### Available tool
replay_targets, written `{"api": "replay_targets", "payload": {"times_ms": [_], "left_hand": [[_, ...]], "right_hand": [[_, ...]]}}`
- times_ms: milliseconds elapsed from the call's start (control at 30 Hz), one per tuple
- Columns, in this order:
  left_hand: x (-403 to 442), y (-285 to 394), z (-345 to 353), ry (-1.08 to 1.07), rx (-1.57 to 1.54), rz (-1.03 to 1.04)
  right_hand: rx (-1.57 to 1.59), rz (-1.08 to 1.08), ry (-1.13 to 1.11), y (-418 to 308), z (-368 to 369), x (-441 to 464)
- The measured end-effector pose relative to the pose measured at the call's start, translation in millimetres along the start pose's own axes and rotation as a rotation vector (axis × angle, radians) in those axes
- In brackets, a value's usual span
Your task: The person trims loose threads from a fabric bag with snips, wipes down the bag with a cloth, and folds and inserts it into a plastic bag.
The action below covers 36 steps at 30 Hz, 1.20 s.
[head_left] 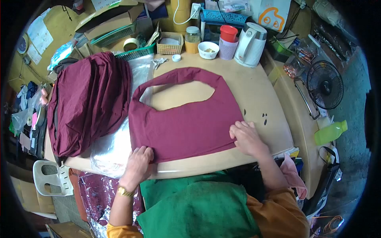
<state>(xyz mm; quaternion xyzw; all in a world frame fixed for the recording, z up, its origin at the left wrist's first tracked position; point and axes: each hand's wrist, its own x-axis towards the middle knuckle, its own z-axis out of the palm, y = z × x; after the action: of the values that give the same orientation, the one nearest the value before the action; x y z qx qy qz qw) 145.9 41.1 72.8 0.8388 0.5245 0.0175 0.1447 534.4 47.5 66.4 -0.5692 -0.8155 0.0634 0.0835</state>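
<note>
A maroon cloth bag (186,131) lies flat on the tan table (262,91), its wide strap looped toward the far side. My left hand (139,162) is closed on the bag's near left corner, with fingers curled over the edge. At the near right corner my right hand (247,138) grips the fabric with bent fingers. To the left of the bag rises a pile of maroon cloth (89,103), partly on clear plastic sleeves (113,152).
Along the back stand a white kettle (251,44), a lilac cup (228,48), a white bowl (208,50), a jar (192,37) and a basket (170,47). A fan (325,85) and a green bottle (330,133) are at the right. A white chair (53,178) stands lower left.
</note>
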Motion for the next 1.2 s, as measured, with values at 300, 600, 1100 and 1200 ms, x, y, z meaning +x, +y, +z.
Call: {"api": "replay_targets", "payload": {"times_ms": [300,600,1100,1200], "left_hand": [[47.5,41.1,23.5,0.351,0.189,-0.218],[59.5,12.1,41.5,0.285,0.072,-0.289],[53.8,4.1,-12.3,0.091,-0.562,-0.197],[110.3,4.2,-14.8,0.197,-1.398,-0.244]], "right_hand": [[0.047,0.152,0.348,-54.4,11.2,59.4],[-0.055,0.274,0.090,-42.1,52.2,60.1],[0.461,0.218,-0.053,-30.2,-22.6,72.5],[0.877,0.341,-0.172,-14.0,-2.3,145.7]]}}
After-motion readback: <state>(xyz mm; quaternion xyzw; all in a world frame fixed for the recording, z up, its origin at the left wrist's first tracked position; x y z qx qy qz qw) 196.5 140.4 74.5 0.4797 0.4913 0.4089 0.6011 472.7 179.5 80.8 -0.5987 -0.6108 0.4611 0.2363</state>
